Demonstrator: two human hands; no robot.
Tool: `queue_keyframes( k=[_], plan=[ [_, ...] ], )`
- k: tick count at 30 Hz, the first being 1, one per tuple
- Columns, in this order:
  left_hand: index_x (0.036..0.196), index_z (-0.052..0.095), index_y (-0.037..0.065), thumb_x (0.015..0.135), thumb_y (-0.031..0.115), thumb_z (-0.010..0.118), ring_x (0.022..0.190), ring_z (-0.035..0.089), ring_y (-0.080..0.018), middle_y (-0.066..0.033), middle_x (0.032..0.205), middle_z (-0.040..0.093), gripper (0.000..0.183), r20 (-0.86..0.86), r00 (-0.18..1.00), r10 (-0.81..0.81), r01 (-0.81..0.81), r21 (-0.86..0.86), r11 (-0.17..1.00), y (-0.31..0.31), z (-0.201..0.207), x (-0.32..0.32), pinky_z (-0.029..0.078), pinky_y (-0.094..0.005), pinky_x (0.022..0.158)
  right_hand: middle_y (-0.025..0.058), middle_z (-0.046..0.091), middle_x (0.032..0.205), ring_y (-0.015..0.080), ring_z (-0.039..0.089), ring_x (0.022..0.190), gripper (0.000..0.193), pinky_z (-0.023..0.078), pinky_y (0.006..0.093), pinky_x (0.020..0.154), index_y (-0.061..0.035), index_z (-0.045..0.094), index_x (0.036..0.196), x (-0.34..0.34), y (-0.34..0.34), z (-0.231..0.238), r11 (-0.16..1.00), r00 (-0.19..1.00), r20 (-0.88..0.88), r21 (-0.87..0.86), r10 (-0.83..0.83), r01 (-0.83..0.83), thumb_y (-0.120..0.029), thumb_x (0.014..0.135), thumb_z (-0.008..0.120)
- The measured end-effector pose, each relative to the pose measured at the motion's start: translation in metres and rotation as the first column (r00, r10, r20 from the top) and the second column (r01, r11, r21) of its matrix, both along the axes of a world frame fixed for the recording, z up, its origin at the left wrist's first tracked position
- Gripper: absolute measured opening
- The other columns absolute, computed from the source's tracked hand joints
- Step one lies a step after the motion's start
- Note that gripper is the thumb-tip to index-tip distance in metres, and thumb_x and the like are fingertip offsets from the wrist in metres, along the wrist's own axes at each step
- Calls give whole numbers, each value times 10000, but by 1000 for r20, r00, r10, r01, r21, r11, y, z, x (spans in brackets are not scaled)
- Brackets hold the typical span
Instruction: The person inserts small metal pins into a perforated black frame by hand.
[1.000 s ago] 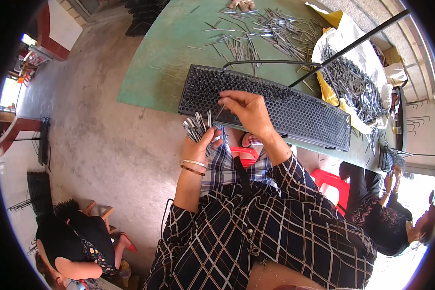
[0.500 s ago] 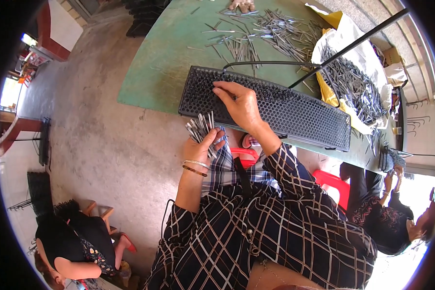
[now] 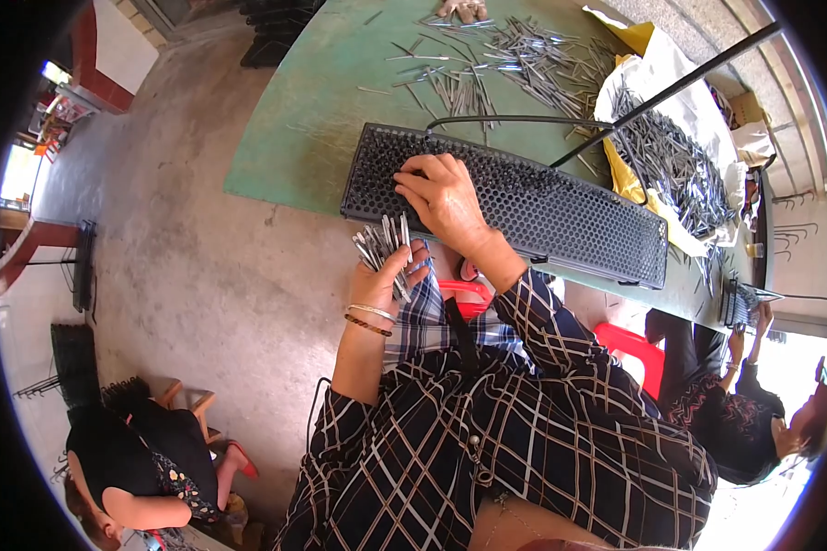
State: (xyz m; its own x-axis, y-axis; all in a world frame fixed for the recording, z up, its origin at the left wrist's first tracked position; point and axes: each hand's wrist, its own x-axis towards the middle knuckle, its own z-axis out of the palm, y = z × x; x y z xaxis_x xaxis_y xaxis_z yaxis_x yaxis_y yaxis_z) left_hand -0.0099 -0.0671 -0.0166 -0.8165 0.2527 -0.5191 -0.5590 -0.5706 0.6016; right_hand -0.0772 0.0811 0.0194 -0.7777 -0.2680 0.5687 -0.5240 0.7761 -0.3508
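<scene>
A bundle of thin grey metal rods point(image 3: 377, 246) stands up out of my left hand point(image 3: 388, 278), whose fingers are closed round it. My left hand is just off the near left edge of a long black perforated rack point(image 3: 579, 225). Over the left part of that rack is my right hand point(image 3: 443, 200), its thumb and fingertips drawn together at the holes. What the fingertips pinch, if anything, is hidden. Dark pieces fill many holes at the left end and along the far side; the near right holes look open.
Loose rods point(image 3: 533, 60) lie scattered on the green table point(image 3: 317, 119). A white and yellow sack point(image 3: 657, 64) full of rods is at the right, with a black bar point(image 3: 698, 73) slanting across. Another person's hand point(image 3: 462, 9) shows at the far edge. Two people sit nearby.
My right hand has shifted slightly left along the rack, and its fingers are more curled with the tips lower. My left hand keeps its place with the rods.
</scene>
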Motion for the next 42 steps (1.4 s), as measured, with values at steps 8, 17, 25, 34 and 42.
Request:
queue_keyframes(
  k=[8,17,25,34,42],
  plan=[
    [1089,563,15,873,98,602,874,647,-213,-124,995,643,235,-41,999,2,-1,19,1000,1,10,0,569,-300,673,88,654,831,201,609,737,209,485,315,682,-1,673,933,22,-1,16,934,890,446,-349,94,77,-157,795,685],
    [1100,567,27,886,135,596,918,633,-218,-140,1029,635,242,-59,997,-41,43,23,999,4,8,-2,564,-322,704,61,678,801,80,611,736,201,492,230,657,16,647,981,15,18,16,725,845,525,-621,102,298,-115,831,671],
    [1108,556,16,873,140,612,908,643,-229,-161,1027,634,272,-31,996,-79,79,-9,997,3,6,0,557,-315,679,88,681,808,119,631,720,202,499,255,645,-5,657,977,6,14,7,813,907,415,-501,-75,297,-135,823,677],
    [1117,551,12,869,131,613,909,644,-228,-149,1025,634,281,-35,997,-66,66,-25,998,1,6,-1,555,-314,676,113,668,830,258,632,768,191,498,336,693,-34,666,945,12,8,3,944,982,158,-298,-99,143,-110,771,690],
    [1123,548,8,869,124,611,913,641,-232,-152,1030,633,285,-31,996,-86,84,-37,996,0,5,-1,557,-319,680,113,666,862,275,631,801,167,497,344,721,-28,668,925,13,9,-2,961,994,92,-263,-65,87,-80,767,682]
  ],
)
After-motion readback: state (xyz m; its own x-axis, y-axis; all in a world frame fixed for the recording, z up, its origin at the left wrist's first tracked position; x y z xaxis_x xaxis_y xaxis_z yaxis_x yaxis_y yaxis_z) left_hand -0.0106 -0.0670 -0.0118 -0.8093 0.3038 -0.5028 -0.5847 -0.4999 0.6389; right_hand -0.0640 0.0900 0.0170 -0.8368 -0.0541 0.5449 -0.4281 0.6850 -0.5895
